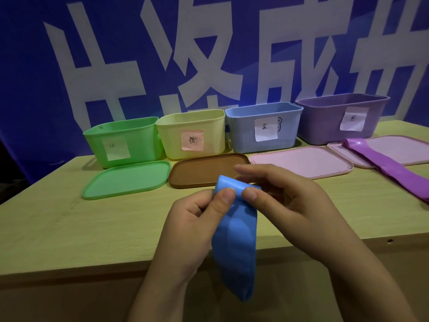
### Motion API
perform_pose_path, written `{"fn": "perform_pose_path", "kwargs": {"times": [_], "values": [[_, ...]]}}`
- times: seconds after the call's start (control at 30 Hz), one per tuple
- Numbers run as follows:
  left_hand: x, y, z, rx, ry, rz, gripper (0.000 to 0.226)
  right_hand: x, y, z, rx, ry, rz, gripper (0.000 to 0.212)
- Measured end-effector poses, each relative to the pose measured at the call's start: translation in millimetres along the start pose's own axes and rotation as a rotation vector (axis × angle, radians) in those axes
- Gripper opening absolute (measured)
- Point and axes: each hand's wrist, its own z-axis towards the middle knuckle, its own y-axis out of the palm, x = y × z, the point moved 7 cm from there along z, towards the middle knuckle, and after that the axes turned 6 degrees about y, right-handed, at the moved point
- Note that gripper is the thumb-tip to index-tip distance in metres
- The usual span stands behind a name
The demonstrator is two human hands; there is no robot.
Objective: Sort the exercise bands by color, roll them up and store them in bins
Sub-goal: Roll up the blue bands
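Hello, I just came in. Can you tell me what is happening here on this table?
A person is rolling up a blue exercise band: the left hand and right hand pinch its top end, and the rest hangs down over the table edge. Four open bins stand at the back: green, yellow, blue and purple, with lids lying in front. A purple band lies unrolled at the right.

wooden table (69, 224) — blue banner (27, 66) behind (white characters).
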Motion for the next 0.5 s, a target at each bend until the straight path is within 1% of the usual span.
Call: {"fn": "perform_pose_path", "kwargs": {"times": [0.07,0.17,0.27,0.33,0.37,0.47,0.5], "values": [[2,2,-1,-0.025,0.013,-0.001,0.028,0,1,0,-0.016,0.011,-0.033,0.028],[3,4,-1,-0.061,0.023,-0.004,0.017,-2,-1,-1,0.001,-0.012,-0.051,0.022],[4,3,-2,-0.087,0.017,-0.013,0.023,-2,-3,-1,0.027,-0.036,-0.036,0.021],[3,3,-2,-0.104,-0.006,-0.054,0.023,-4,-4,-2,0.040,-0.049,-0.015,0.023],[2,3,-1,-0.117,-0.030,-0.094,0.025,-5,-4,-2,0.045,-0.050,0.002,0.024],[-5,5,-1,-0.150,-0.115,-0.189,0.044,-7,-6,-2,0.061,-0.061,0.040,0.024],[-6,6,-1,-0.149,-0.131,-0.191,0.040,-8,-7,-2,0.066,-0.066,0.050,0.024]]}}
